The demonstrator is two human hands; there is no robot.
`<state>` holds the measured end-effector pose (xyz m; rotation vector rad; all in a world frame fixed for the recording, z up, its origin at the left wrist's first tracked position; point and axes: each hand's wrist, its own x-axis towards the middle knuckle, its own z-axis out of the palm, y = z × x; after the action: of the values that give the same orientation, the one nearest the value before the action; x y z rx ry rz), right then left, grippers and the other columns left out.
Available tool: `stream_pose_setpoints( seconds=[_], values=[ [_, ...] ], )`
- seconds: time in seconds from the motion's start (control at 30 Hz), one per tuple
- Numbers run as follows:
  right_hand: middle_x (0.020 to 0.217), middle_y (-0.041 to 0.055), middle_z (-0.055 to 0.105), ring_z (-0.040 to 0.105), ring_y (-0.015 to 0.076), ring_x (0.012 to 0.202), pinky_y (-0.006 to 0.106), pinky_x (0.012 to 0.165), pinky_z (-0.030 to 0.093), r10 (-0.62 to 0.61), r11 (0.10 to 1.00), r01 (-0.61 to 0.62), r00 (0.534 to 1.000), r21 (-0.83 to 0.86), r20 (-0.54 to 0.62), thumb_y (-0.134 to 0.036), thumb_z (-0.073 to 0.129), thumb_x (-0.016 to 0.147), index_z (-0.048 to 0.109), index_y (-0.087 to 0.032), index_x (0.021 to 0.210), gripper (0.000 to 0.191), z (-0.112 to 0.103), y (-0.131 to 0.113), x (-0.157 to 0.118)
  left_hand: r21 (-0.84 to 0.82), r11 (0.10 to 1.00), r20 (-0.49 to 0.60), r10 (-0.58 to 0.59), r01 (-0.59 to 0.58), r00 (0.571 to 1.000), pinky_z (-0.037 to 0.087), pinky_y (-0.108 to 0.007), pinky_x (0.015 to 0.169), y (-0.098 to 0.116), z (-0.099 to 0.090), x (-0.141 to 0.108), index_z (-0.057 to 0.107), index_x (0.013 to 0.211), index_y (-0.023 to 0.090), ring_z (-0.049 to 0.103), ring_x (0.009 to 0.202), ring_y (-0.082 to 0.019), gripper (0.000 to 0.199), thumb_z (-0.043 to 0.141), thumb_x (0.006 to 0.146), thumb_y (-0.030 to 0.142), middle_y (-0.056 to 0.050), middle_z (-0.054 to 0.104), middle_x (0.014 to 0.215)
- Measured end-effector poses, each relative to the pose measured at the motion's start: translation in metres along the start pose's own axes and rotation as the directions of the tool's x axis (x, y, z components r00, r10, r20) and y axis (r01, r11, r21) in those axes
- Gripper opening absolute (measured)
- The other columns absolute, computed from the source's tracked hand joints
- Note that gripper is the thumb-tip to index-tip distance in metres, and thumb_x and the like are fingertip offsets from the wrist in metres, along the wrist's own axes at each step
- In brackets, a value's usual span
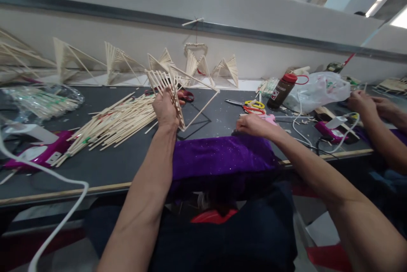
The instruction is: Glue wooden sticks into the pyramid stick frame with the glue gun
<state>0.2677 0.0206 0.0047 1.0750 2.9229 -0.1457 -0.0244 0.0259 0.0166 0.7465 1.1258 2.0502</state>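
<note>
My left hand [167,108] is closed around a twisted model of thin wooden sticks [203,108], lifted above the dark table. Its fanned sticks rise over my fingers, and an open corner points right. My right hand [254,125] rests low over the far edge of a purple cloth [219,155], fingers curled together. Something small and dark shows under those fingers, too hidden to name. Just beyond that hand lie scissors with yellow handles [254,104] and red-handled scissors [253,110]. A heap of loose wooden sticks [117,123] spreads left of my left hand.
Finished-looking stick models [119,62] line the wall. A brown bottle with a red lid [282,89] stands by a plastic bag [324,89]. Magenta devices [330,132] with white cables sit on both sides. Another person's hands [365,104] are at far right.
</note>
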Motion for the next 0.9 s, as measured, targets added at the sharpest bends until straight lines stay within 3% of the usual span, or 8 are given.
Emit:
stream_pose_setpoints(
  seconds=[0.1,0.2,0.37,0.47,0.57,0.7,0.8,0.9],
  values=[
    [0.083,0.0067,0.064,0.057,0.0154,0.077,0.027,0.071,0.039,-0.108,0.994,0.108,0.993,0.006,-0.057,-0.02,0.047,0.098,0.067,-0.014,0.084,0.025,-0.001,-0.016,-0.026,-0.01,1.0,-0.058,-0.023,0.023,0.998,0.031,-0.015,0.035,0.002,-0.003,0.004,0.056,0.083,0.016,0.052,0.037,-0.006,0.021,0.048,0.096,0.03,0.002,0.064,0.06],
    [0.082,0.0072,0.064,0.057,0.0158,0.076,0.029,0.07,0.042,-0.205,0.977,0.21,0.966,0.02,-0.159,-0.024,0.042,0.102,0.067,-0.014,0.088,0.03,-0.01,-0.048,-0.058,-0.026,0.999,-0.121,-0.051,0.048,0.991,0.03,-0.017,0.034,0.004,-0.006,0.01,0.055,0.079,0.017,0.05,0.036,-0.007,0.024,0.042,0.097,0.028,0.002,0.062,0.057],
    [0.089,0.0058,0.068,0.061,0.0127,0.083,0.026,0.075,0.047,-0.327,0.9,0.404,0.875,0.164,-0.358,-0.021,0.05,0.1,0.067,-0.017,0.095,0.018,-0.036,-0.085,-0.088,-0.037,0.999,-0.114,-0.03,0.026,0.993,0.03,-0.018,0.033,0.002,-0.008,0.014,0.055,0.077,0.016,0.05,0.036,-0.007,0.027,0.039,0.097,0.026,0.002,0.062,0.057],
    [0.088,0.0035,0.069,0.063,0.0118,0.082,0.025,0.075,0.048,-0.241,0.91,0.366,0.849,0.193,-0.47,-0.022,0.055,0.098,0.068,-0.018,0.093,0.014,-0.041,-0.089,-0.063,-0.018,1.0,-0.077,0.005,-0.006,0.997,0.031,-0.017,0.034,-0.003,-0.006,0.01,0.055,0.08,0.016,0.051,0.036,-0.008,0.023,0.044,0.096,0.027,0.002,0.063,0.058],
    [0.095,0.0048,0.071,0.065,0.0139,0.085,0.026,0.077,0.048,-0.051,0.955,0.193,0.856,0.225,-0.515,-0.02,0.058,0.095,0.069,-0.017,0.105,0.015,-0.037,-0.09,-0.008,0.024,0.999,0.003,0.041,-0.042,0.999,0.031,-0.017,0.035,-0.009,-0.001,0.001,0.056,0.08,0.016,0.051,0.036,-0.008,0.024,0.05,0.095,0.034,0.001,0.065,0.06],
    [0.116,0.0125,0.07,0.064,0.0211,0.102,0.03,0.087,0.046,0.114,0.982,-0.046,0.918,0.182,-0.38,-0.016,0.06,0.09,0.06,-0.012,0.13,0.04,-0.031,-0.094,0.072,0.098,0.991,0.13,0.073,-0.086,0.989,0.032,-0.018,0.035,-0.015,0.004,-0.01,0.061,0.084,0.016,0.05,0.037,-0.008,0.027,0.053,0.094,0.04,-0.001,0.066,0.062],
    [0.112,0.014,0.071,0.065,0.0253,0.101,0.031,0.083,0.044,0.186,0.979,-0.157,0.949,0.13,-0.256,-0.022,0.058,0.091,0.068,-0.012,0.117,0.03,-0.03,-0.095,0.102,0.104,0.991,0.175,0.063,-0.082,0.983,0.031,-0.018,0.035,-0.017,0.005,-0.012,0.061,0.082,0.017,0.051,0.037,-0.008,0.028,0.055,0.094,0.043,0.0,0.066,0.062],
    [0.101,0.0103,0.072,0.065,0.0213,0.092,0.028,0.08,0.042,0.099,0.988,-0.071,0.974,0.14,-0.202,-0.021,0.054,0.093,0.074,-0.015,0.096,0.022,-0.03,-0.094,0.097,0.089,0.994,0.162,0.051,-0.065,0.986,0.032,-0.019,0.035,-0.016,0.004,-0.01,0.06,0.08,0.018,0.051,0.037,-0.008,0.029,0.055,0.094,0.042,0.0,0.066,0.061]
  ],
)
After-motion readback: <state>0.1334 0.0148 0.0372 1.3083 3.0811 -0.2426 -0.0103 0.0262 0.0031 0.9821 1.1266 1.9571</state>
